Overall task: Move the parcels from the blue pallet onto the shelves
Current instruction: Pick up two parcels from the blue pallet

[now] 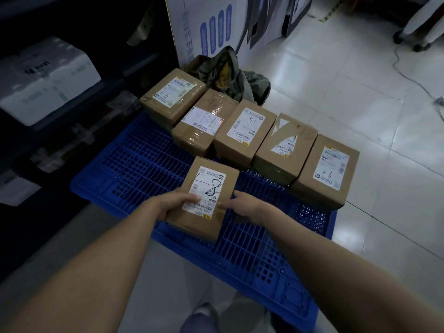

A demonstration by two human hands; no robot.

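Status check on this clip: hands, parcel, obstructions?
Left hand and right hand grip near parcel. Row of five parcels behind on blue pallet. Nothing in the way.

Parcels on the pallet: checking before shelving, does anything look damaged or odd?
One parcel, second from the right in the back row, has a torn label: only ragged white strips remain. The rest look intact.

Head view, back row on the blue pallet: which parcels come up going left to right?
Far-left parcel → tape-wrapped parcel → middle parcel → torn-label parcel → far-right parcel. The held parcel lies nearer, outside this row.
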